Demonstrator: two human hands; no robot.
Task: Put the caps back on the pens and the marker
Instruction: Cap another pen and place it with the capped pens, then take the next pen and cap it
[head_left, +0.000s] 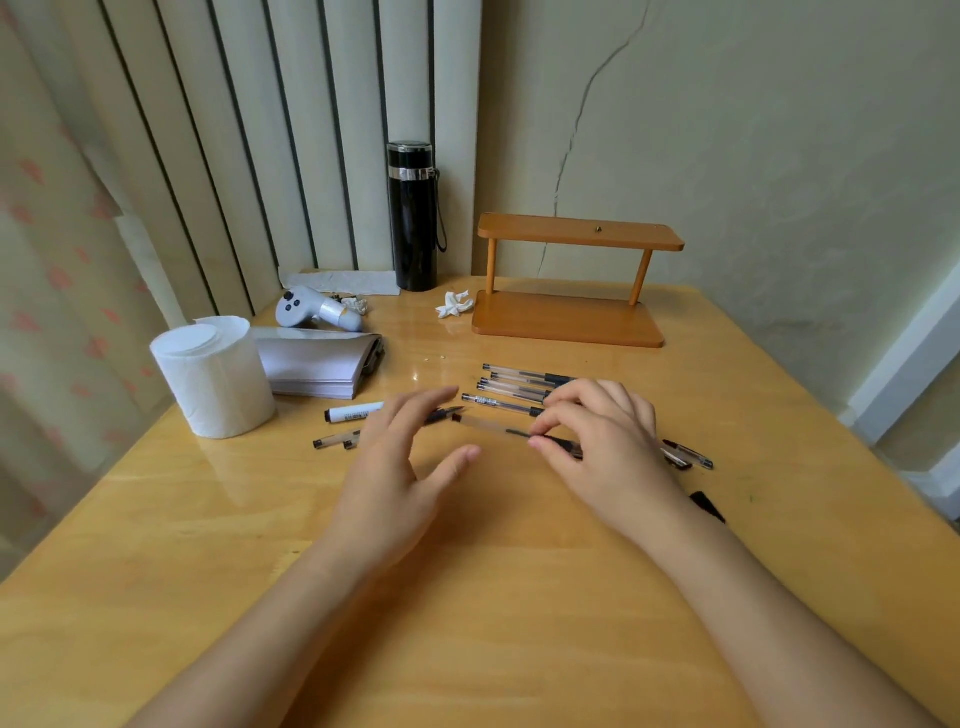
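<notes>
My right hand (597, 441) pinches a clear pen (488, 426) near its dark grip, holding it level just above the wooden table (467, 597). Open and with fingers spread, my left hand (400, 462) hovers beside the pen's left end and touches nothing. Behind my hands several clear pens (519, 382) lie side by side. A white marker (353, 413) with a black end lies to the left, partly hidden by my left fingers. Two small clear caps (335, 441) rest in front of the marker. Another pen (688, 454) pokes out to the right of my right hand.
A toilet paper roll (215, 376) stands at the left with a grey notebook (317, 366) beside it. Further back are a game controller (317, 312), a black flask (413, 215), a crumpled tissue (454, 304) and a wooden two-tier shelf (571, 283). A small black item (706, 504) lies near my right forearm.
</notes>
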